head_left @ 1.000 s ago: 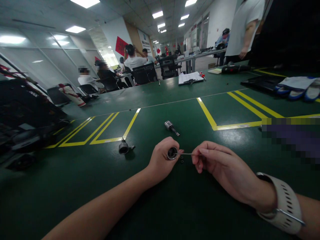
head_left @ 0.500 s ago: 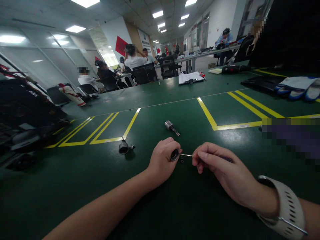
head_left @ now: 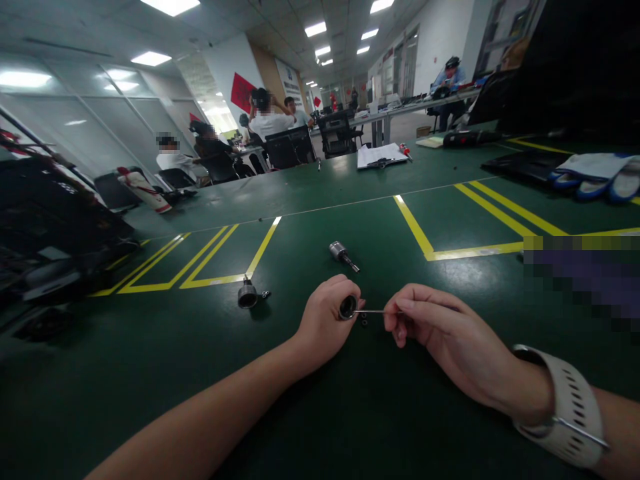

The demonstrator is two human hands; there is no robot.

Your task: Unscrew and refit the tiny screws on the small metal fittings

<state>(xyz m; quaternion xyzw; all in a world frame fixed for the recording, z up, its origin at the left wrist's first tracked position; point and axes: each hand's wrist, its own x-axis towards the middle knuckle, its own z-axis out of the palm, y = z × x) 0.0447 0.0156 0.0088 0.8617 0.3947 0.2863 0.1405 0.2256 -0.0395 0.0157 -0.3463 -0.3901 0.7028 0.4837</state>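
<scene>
My left hand (head_left: 325, 327) is closed around a hollow metal cylinder (head_left: 347, 307), whose round open end faces me. In my right hand (head_left: 435, 327) is a screwdriver (head_left: 371, 311) with a thin metal shaft; the fingers hide its handle. The shaft's tip meets the cylinder's rim, and I cannot tell whether it goes inside. Small dark rings (head_left: 365, 320) lie on the table just beside the cylinder. A similar metal piece with a narrow shank (head_left: 343, 254) lies beyond my left hand. Another cup-shaped metal piece (head_left: 247, 295) stands to the left, with small rings (head_left: 265, 294) next to it.
The green table (head_left: 300, 420) carries yellow tape lines (head_left: 477, 251). Farther back lie a clipboard with paper (head_left: 381, 155) and white-and-blue gloves (head_left: 597, 175). Black equipment (head_left: 55, 220) stands at the left. Several people sit in the background.
My right hand has turned slightly, and the screwdriver's shaft now lies more level, its tip a little farther left at the cylinder's rim. My left hand has barely moved.
</scene>
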